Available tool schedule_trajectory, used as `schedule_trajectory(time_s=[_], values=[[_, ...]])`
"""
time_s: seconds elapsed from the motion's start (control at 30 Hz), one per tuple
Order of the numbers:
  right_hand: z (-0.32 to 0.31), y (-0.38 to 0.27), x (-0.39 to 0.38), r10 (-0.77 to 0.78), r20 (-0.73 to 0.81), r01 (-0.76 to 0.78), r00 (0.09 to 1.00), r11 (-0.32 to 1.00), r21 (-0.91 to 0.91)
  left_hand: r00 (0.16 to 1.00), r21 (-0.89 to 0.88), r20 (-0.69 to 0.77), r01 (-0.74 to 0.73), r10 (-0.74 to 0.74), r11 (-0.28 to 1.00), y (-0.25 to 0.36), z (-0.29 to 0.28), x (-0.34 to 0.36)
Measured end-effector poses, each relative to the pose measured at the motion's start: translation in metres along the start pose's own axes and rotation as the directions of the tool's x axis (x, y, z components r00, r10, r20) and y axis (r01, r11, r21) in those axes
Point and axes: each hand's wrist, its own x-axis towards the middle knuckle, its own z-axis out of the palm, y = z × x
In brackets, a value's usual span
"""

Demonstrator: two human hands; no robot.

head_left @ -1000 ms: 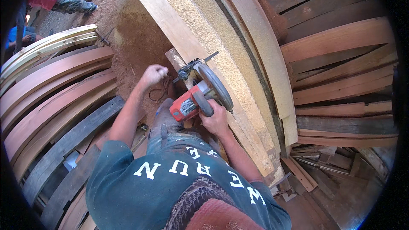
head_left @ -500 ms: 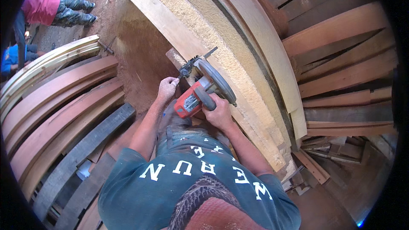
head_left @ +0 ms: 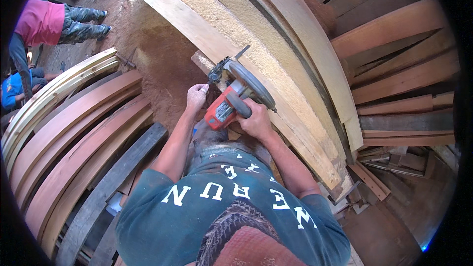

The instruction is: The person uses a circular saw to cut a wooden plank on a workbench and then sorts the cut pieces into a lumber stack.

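A red and grey circular saw [head_left: 227,106] with a dusty round guard rests on a long pale plank [head_left: 217,44]. My right hand [head_left: 257,119] is wrapped round its dark rear handle. My left hand [head_left: 197,96] is closed at the black metal guide fittings [head_left: 219,71] on the saw's front left side, its fingertips pinched on a small part there. A thin bar [head_left: 242,52] sticks out beyond the fittings across the plank. The blade is hidden by the guard and the plank. A short wood piece [head_left: 201,61] shows beside the plank's left edge.
Sawdust [head_left: 276,59] thickly covers the timber beside the plank. Curving reddish boards [head_left: 79,113] are stacked at left, more boards [head_left: 394,29] at right. Offcuts [head_left: 394,165] lie at lower right. A person in a pink top [head_left: 44,22] stands far left, near another person in blue [head_left: 12,91].
The view has shifted slightly. The saw sits a little farther from the plank's near end, with both hands keeping their hold. The person in pink has lowered an arm toward the person in blue.
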Motion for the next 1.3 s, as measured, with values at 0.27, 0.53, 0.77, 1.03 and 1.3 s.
schedule_trajectory(time_s=[0.27, 0.53, 0.77, 1.03, 1.3], values=[[0.020, -0.020, 0.024, 0.010, 0.006, -0.009, 1.000, 1.000, -0.026, 0.999, 0.020, -0.019, -0.044, 0.045, 0.999, -0.006, -0.029, 0.030], [0.038, -0.017, 0.019, -0.014, -0.024, 0.013, 1.000, 1.000, -0.017, 0.997, 0.024, -0.031, -0.067, 0.068, 0.997, -0.014, -0.039, 0.034], [0.052, 0.006, -0.029, -0.023, -0.039, 0.022, 0.999, 0.999, -0.025, 0.989, 0.033, -0.041, -0.143, 0.144, 0.989, -0.053, -0.030, 0.009], [0.057, 0.021, -0.040, -0.078, -0.041, 0.077, 0.996, 0.997, -0.023, 0.989, -0.026, -0.042, -0.142, 0.140, 0.990, -0.069, -0.024, 0.006], [0.067, 0.044, -0.046, -0.057, -0.054, 0.055, 0.997, 0.998, -0.033, 0.989, -0.002, -0.038, -0.146, 0.146, 0.989, -0.069, -0.022, 0.003]])
